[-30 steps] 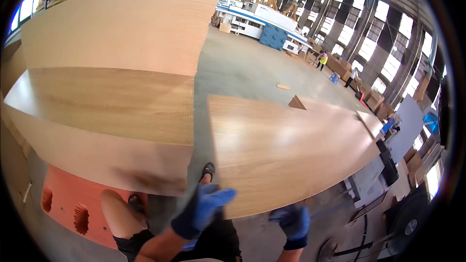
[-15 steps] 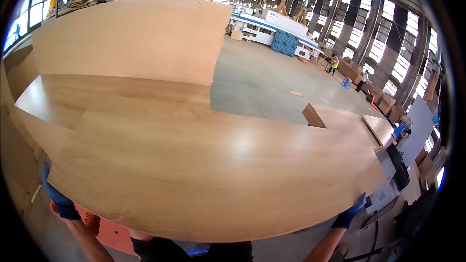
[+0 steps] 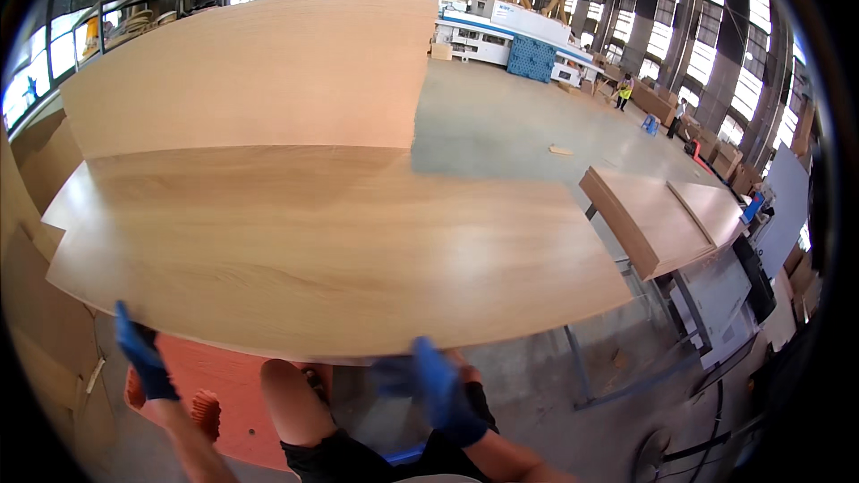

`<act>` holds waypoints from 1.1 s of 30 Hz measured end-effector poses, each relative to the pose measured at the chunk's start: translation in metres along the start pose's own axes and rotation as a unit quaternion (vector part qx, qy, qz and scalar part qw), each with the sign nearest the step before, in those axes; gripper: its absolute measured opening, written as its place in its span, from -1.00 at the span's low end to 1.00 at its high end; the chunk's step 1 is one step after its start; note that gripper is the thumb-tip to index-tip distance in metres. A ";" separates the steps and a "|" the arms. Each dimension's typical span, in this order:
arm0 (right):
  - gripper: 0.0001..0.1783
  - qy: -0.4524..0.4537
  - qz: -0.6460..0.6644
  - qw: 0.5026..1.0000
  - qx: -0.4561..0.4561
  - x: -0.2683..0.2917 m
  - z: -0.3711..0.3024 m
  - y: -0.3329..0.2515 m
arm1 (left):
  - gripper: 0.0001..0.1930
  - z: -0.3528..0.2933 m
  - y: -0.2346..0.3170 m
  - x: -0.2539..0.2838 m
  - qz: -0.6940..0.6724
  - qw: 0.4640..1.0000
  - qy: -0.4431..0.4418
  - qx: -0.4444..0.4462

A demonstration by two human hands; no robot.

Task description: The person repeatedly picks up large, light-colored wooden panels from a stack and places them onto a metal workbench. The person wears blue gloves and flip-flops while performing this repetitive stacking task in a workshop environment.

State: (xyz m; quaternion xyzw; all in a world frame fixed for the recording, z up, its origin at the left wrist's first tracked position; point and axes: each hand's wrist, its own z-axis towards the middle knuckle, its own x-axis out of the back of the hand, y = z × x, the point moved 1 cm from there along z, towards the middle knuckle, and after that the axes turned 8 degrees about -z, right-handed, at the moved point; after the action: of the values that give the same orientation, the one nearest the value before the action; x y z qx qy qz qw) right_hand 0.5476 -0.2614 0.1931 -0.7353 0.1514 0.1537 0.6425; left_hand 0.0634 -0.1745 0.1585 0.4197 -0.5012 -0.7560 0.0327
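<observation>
A large factory hall with tall windows along the 2 to 3 o'clock side and a grey concrete floor (image 3: 510, 121) stretches away toward 12 o'clock, where white and blue machinery (image 3: 506, 31) stands and two people in bright vests work far off near 2 o'clock. Big sheets of light wood veneer fill most of the view — an upright board (image 3: 259, 72) at 11 o'clock, and in front of it a wide wooden panel (image 3: 331, 250) lying nearly flat across the middle. At 3 o'clock a metal-legged table (image 3: 662, 224) carries a stack of similar boards. An orange pallet (image 3: 224, 394) lies on the floor at 7 o'clock, beneath the panel's near edge. The panel's near edge runs from 8 o'clock to 4 o'clock, just above both blue-gloved hands. The left hand (image 3: 141, 353) is at 8 o'clock, forearm rising from the lower edge, fingers pointing up and closed on the panel's near left edge. The right hand (image 3: 429, 385) is at 6 o'clock, blurred, right at the middle of the near edge — whether it grips the panel or merely rests there cannot be told. A bare knee (image 3: 291, 394) shows between the two arms.
</observation>
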 end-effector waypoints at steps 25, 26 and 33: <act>-0.47 0.027 -0.495 0.865 0.081 0.088 0.164 -0.105 | -0.47 0.136 -0.080 -0.081 0.538 0.777 0.204 -0.254; -0.47 0.025 -0.507 0.859 0.072 0.087 0.166 -0.105 | -0.47 0.139 -0.078 -0.079 0.537 0.778 0.199 -0.258; -0.42 0.034 -0.574 0.810 0.111 0.067 0.179 -0.091 | -0.46 0.163 -0.066 -0.056 0.522 0.806 0.159 -0.231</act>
State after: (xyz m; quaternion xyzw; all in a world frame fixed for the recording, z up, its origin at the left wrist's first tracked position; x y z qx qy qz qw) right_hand 0.6411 -0.0734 0.2242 -0.6169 -0.2611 -0.2860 0.6852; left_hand 0.0148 0.0037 0.1641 0.1889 -0.4429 -0.6414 0.5973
